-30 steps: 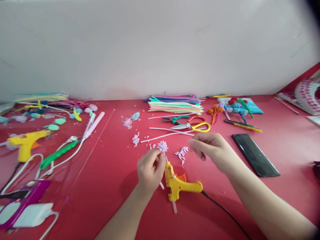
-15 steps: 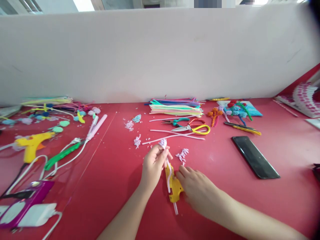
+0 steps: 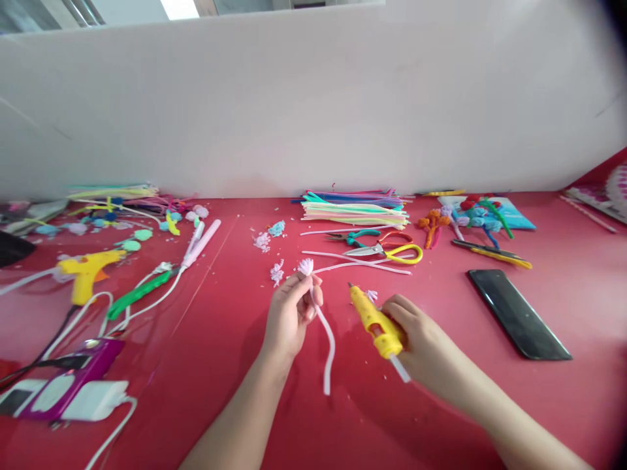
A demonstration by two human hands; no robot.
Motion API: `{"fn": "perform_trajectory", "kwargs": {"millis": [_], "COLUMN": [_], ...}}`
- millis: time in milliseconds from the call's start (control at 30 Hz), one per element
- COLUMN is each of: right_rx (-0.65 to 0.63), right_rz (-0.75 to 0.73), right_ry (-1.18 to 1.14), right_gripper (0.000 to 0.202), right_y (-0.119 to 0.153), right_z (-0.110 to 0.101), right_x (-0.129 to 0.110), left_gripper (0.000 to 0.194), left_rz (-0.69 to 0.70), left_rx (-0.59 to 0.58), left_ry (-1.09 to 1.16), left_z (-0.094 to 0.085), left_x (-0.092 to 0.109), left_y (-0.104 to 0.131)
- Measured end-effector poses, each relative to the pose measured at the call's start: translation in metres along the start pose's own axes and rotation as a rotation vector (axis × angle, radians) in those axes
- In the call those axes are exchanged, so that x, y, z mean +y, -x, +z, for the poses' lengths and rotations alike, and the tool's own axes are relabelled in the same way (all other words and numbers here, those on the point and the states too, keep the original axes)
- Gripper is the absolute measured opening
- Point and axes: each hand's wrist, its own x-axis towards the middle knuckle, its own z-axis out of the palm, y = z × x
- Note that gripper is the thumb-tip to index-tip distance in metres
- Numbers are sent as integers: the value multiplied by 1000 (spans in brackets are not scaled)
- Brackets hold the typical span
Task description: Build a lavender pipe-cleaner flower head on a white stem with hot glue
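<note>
My left hand (image 3: 292, 313) pinches a pale pink pipe cleaner flower (image 3: 306, 266) just under its bushy head. Its long stem (image 3: 328, 346) hangs down in a curve towards me. In my right hand (image 3: 416, 329) is a yellow glue gun (image 3: 377, 320), its dark nozzle pointing up and left, a clear glue stick (image 3: 400, 369) poking out of the back. My right fingers wrap round the handle, which they mostly hide. The nozzle is apart from the flower. Behind the gun lie small pale pink cut pieces (image 3: 372, 296), partly covered.
Scissors (image 3: 392, 250), pliers (image 3: 357, 236) and loose pink pipe cleaners lie beyond my hands, before a pipe cleaner bundle (image 3: 355, 210). A black phone (image 3: 519, 314) is at right. Another yellow glue gun (image 3: 88, 271), cables and a purple-and-white power strip (image 3: 73, 385) fill the left. A white partition (image 3: 313, 104) stands behind.
My right hand has lifted the glue gun off the table, turning its nozzle up and left. My left hand has moved slightly left with the flower. The view has shifted a little left.
</note>
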Motion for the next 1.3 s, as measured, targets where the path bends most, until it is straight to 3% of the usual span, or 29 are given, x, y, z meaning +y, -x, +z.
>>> {"fn": "perform_trajectory", "kwargs": {"millis": [67,133,300,433,1300], "right_rx": [85,142,127,194,165], "right_rz": [-69,-136,-211,-173,-75], "right_ry": [-66,-155,-226,-192,-225], "right_gripper": [5,8,18,21,27], "right_y": [0,3,12,13,12], "right_z": [-1,0,8,13,17], "right_x": [0,0,2,5,5], "left_gripper": [15,15,13,13,14], "left_rz": [-49,-106,-209,-236,-251], "left_rx": [-31,-70,-128,-155,-185], "left_ry": [11,22,82,118,155], "left_z": [3,7,14,14,13], "left_x": [-2,-5,-13,-14,-17], "left_y": [2,5,9,8,9]}}
